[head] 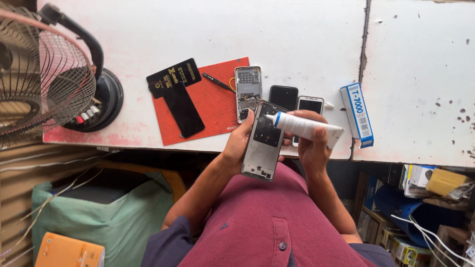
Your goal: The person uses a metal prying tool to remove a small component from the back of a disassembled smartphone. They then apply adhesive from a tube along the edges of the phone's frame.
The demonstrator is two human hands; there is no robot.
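Glue work looks to be the step in hand: the phone frame (263,143) is held over the lap, just off the table (297,39) edge, with the tube (304,127) nozzle resting near its top corner. To do it well, I judge the frame should stay level and steady, the nozzle run close along the rim, and the squeeze stay light so the bead is thin and keeps off the dark inner parts. The left hand (239,143) is wrapped round the frame's left edge, thumb on its face, closed on it. The right hand (312,148) is closed round the white tube, fingers curled over its body. Behind, on the table, lie an opened phone (248,91) on a red mat (213,101), two more phones (283,96), and a blue-and-white box (357,113)
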